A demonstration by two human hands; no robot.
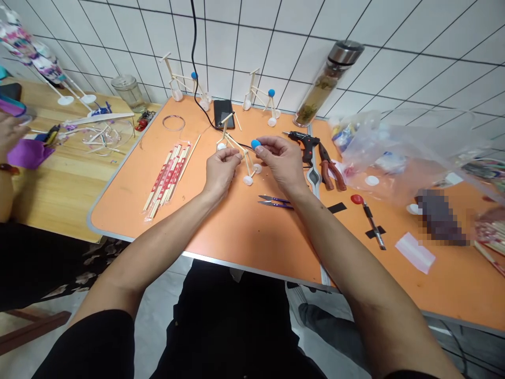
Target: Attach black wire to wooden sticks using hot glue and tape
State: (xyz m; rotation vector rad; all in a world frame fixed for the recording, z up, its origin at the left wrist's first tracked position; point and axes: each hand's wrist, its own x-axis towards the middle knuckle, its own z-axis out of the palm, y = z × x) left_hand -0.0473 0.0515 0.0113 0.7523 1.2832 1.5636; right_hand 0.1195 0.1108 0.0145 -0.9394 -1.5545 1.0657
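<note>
Centrally, blue ball (255,143), pinched in right fingers (266,142)

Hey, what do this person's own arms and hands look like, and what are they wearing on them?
Both forearms are bare to above the elbow. The left hand and right hand have no gloves, and no rings, watch or bands show. A short black sleeve covers the left upper arm; the right upper arm leaves the frame.

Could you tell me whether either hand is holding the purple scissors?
No, the purple scissors lie on the orange table, while the left hand and right hand hold the stick model.
</note>
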